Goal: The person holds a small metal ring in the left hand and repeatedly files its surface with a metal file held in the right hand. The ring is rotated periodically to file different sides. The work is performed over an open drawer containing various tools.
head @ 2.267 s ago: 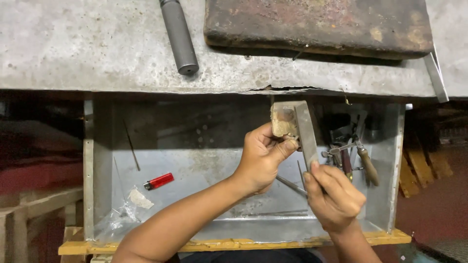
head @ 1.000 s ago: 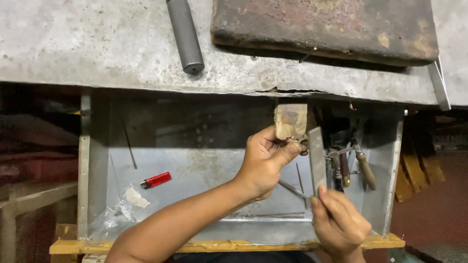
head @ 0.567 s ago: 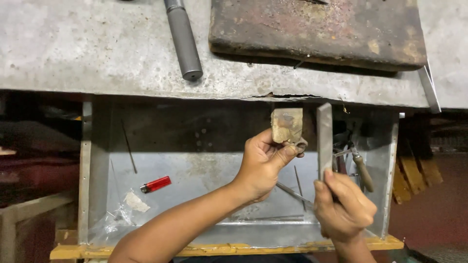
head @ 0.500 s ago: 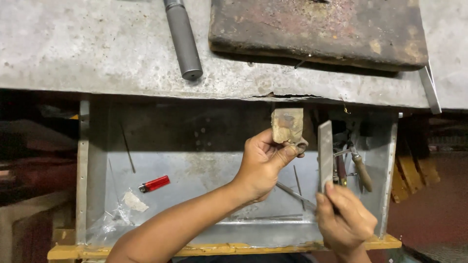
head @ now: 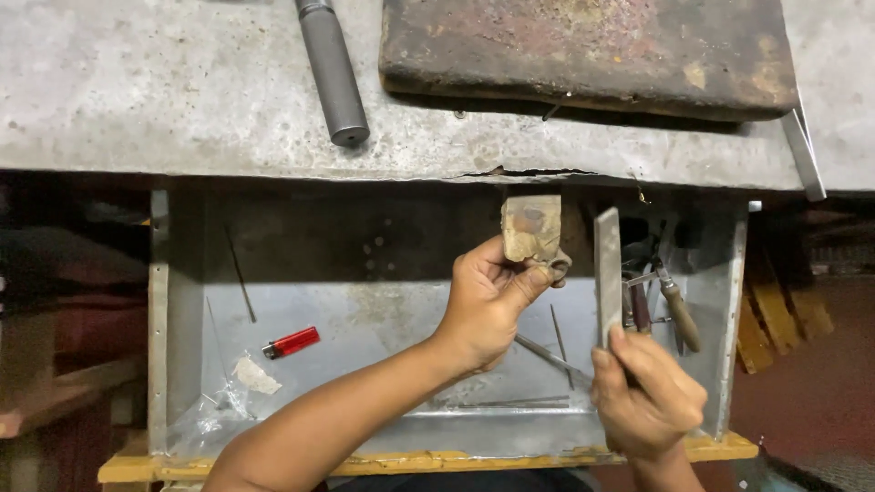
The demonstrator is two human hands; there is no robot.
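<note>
My left hand (head: 490,301) grips a small tan block (head: 531,227) with a metal ring at its lower edge, raised over an open metal drawer (head: 171,301). Just to the right, my right hand (head: 645,396) holds a flat grey metal file (head: 607,273) upright by its lower end. The file stands close beside the block, a small gap apart from it.
A red lighter (head: 291,343) and a crumpled clear plastic bag (head: 223,401) lie in the drawer's left half. Wooden-handled tools (head: 670,305) sit at its right side, thin metal rods on its floor. On the grey bench above rest a steel cylinder (head: 333,77) and a rusty slab (head: 583,50).
The file, earlier leaning against the block, has moved right and now stands upright apart from it. My right hand dropped lower. My left hand has stayed nearly still.
</note>
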